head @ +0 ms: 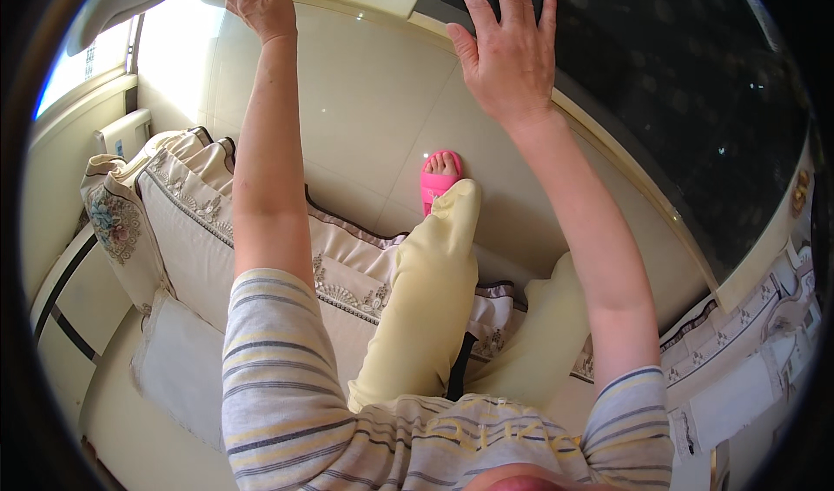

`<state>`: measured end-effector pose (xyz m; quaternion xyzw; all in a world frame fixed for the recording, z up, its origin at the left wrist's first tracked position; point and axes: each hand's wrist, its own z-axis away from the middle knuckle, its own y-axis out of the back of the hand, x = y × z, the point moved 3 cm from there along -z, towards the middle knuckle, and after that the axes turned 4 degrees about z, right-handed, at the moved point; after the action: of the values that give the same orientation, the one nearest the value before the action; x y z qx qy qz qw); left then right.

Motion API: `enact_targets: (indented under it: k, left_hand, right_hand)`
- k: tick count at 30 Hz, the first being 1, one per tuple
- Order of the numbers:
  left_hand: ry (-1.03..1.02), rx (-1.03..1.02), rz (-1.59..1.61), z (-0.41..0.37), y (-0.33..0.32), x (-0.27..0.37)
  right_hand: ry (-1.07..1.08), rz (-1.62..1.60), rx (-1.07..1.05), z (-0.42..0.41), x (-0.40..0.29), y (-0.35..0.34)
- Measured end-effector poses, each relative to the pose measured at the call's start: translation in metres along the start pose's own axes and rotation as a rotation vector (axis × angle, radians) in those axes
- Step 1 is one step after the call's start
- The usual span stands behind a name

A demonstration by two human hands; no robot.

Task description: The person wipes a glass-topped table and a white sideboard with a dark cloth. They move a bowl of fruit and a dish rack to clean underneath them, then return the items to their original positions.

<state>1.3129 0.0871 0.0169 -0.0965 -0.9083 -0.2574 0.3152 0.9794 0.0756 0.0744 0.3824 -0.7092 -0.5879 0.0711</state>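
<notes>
My left hand (259, 7) is at the top edge of the view with its fingers curled. Something dark shows between the fingers, but the frame cuts it off and I cannot tell what it is. Below that hand lies the glossy tiled floor (352, 80). My right hand (511, 67) is spread, palm down and fingers apart, with nothing held. It is over the near corner of a table with a dark glossy top (658, 100) and a cream rim. Whether its fingers touch the top, I cannot tell.
Under me is a sofa with a cream lace-trimmed cover (186, 230). One foot wears a pink slide sandal (440, 178) on the floor beside the table. A grey curved object (124, 2) hangs at the upper left near a bright window. Another covered seat (723, 354) stands at the right.
</notes>
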Motion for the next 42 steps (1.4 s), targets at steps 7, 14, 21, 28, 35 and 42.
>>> enact_targets:
  k: [7, 14, 21, 28, 35, 42]
  left_hand:
    - [0.47, 0.291, 0.55, 0.013, -0.012, -0.045]
    - [0.294, 0.347, 0.165, 0.082, -0.045, -0.094]
    - [0.281, -0.331, -0.275, 0.19, -0.096, -0.04]
    - [0.026, -0.62, -0.376, 0.273, -0.124, 0.065]
    - [0.016, -0.734, 0.099, 0.31, -0.145, 0.132]
    - [0.035, -0.464, -0.145, 0.255, -0.113, 0.04]
  right_hand:
    - [0.048, 0.243, 0.03, -0.001, -0.008, -0.012]
    - [0.121, 0.373, 0.08, -0.002, -0.011, -0.018]
    - [0.132, 0.364, 0.077, 0.002, -0.009, -0.018]
    - [0.147, 0.265, 0.151, 0.003, -0.013, -0.02]
    - [0.163, -0.017, 0.294, 0.002, -0.004, -0.009]
    - [0.16, -0.184, 0.434, 0.011, 0.02, 0.02]
